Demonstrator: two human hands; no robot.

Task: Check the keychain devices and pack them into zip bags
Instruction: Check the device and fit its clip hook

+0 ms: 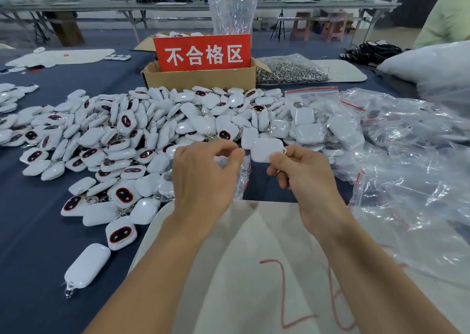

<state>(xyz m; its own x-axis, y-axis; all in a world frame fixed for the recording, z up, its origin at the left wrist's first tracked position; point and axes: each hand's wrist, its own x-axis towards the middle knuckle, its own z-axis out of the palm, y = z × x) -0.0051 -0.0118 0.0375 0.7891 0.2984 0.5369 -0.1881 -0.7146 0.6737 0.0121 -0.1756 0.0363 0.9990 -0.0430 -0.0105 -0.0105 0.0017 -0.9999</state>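
**Device at the bag's mouth, not yet inside**

Your right hand [307, 178] pinches one white keychain device [264, 149] between thumb and fingers, lifted off the surface [38, 206] just past the far edge of the white mat [254, 257]. Your left hand [203, 178], fingers curled, grips the top of a clear zip bag [243, 178] that hangs beside it. Device and bag are almost touching. Whether the bag's mouth is parted, I cannot tell.

I judge the packing step to be in hand. Next you need to hold the mouth apart, slide the device in with its ring, then press the seal along its whole length.

Room is tight. The pile of devices [152, 130] crowds the left and far sides of your hands, and loose bags [407, 155] spread toward the surface's right edge. The mat at the near edge, under your forearms, is your working room. The cardboard box [198, 79] with its red sign [203, 53] stands behind the pile.
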